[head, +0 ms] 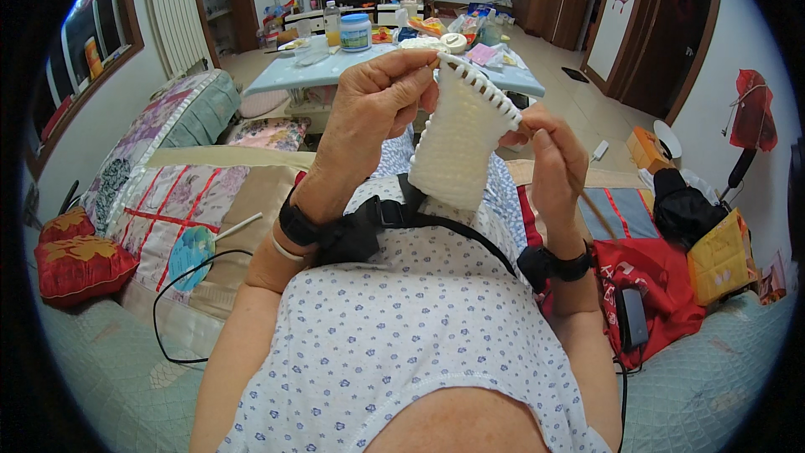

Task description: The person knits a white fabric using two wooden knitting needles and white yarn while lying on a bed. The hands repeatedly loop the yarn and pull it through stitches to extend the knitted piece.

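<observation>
A strip of cream-white knitting (459, 138) hangs in front of my chest, its top row of loops strung along a slanting knitting needle (596, 212). My left hand (383, 91) pinches the upper left corner of the strip, by the end of the loops. At the lower right end of the row, my right hand (556, 160) grips the needle, whose brown shaft runs out below the palm. My fingers hide parts of the needle, and I cannot tell whether a second one is there. Both wrists wear black bands.
Beyond my hands stands a low table (283, 75) crowded with a blue-lidded jar (356, 33), a bottle (332, 24) and packets. Left on the sofa are a round fan (192, 258) and red cushions (85, 267). A red bag (654, 302) and a black cable (157, 321) flank me.
</observation>
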`<state>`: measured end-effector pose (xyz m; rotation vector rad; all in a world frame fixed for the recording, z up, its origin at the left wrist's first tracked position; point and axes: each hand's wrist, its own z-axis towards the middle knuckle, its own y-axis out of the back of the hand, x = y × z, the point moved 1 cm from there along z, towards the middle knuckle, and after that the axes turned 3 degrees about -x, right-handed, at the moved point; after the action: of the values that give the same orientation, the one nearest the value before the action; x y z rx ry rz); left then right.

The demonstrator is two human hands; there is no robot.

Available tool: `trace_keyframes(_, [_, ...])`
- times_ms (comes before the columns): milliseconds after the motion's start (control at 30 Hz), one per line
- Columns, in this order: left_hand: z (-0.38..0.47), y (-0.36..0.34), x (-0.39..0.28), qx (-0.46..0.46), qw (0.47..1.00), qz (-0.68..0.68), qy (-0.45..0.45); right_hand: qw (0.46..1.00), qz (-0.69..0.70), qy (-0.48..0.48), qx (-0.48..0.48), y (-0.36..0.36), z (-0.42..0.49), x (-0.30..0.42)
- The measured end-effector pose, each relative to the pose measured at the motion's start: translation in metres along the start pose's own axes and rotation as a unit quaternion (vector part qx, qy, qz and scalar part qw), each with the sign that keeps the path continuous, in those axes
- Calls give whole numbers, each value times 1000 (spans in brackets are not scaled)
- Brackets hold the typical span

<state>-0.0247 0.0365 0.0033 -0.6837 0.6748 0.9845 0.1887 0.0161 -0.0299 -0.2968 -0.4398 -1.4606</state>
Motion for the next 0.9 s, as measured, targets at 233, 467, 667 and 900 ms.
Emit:
trace_keyframes(233, [1,2,-1,49,996,-29,76,981,178,-81,10,8,5,-12])
trace_keyframes(467, [-1,-3,0,61,993,21,96,971,197,-133,-16,1,9,-19])
trace_keyframes(667, [0,-9,2,38,992,119,3,948,270,-143,-92,3,12,-22])
trace_keyframes(900, [-1,-17,10,27,976,208,-50,929,307,-168,-116,6,18,-21])
